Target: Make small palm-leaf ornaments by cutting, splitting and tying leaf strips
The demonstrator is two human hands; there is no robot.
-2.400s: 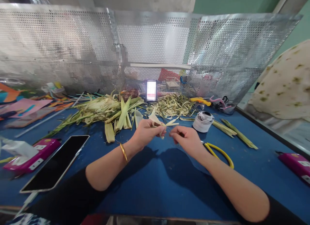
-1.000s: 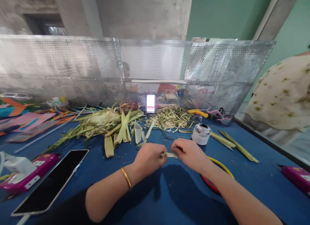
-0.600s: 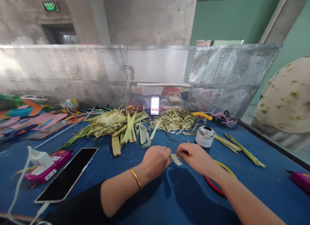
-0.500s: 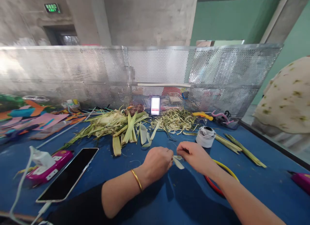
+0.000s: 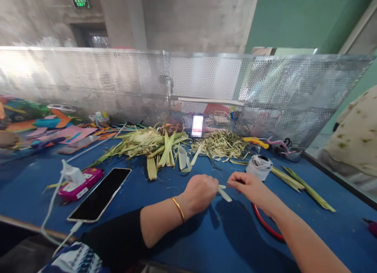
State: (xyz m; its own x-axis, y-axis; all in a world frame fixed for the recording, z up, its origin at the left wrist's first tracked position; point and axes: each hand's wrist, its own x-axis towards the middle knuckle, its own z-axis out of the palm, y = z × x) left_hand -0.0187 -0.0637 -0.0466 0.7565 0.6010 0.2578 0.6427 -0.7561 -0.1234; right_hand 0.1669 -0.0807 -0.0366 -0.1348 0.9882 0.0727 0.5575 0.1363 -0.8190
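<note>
Above the blue tabletop, my left hand (image 5: pixel 203 192) is closed on a small pale husk strip (image 5: pixel 225 194), whose ends poke out past the fingertips to the right. A gold bangle (image 5: pixel 178 209) circles that wrist. Just right of the strip, my right hand (image 5: pixel 250 186) is closed in a pinch, its fingertips apart from the left ones. What it pinches, if anything, is too fine to make out. Behind the right hand stands a spool of white thread or string (image 5: pixel 259 169). Under the right forearm lies a red hoop (image 5: pixel 263 224), partly hidden.
Long green husks (image 5: pixel 151 168) and a heap of shredded strips (image 5: pixel 224 144) lie ahead. Loose stalks (image 5: pixel 312 192) lie right. A phone (image 5: pixel 101 194) and a magenta power strip (image 5: pixel 82 186) sit left, near coloured paper (image 5: pixel 75 133). Another person's hand (image 5: pixel 8 139) shows at far left. Mesh panels (image 5: pixel 206 77) stand behind.
The view has turned a little left, so things sit further right in the picture. The gap between my fingertips is slightly wider. Another person's hand now shows at the left edge.
</note>
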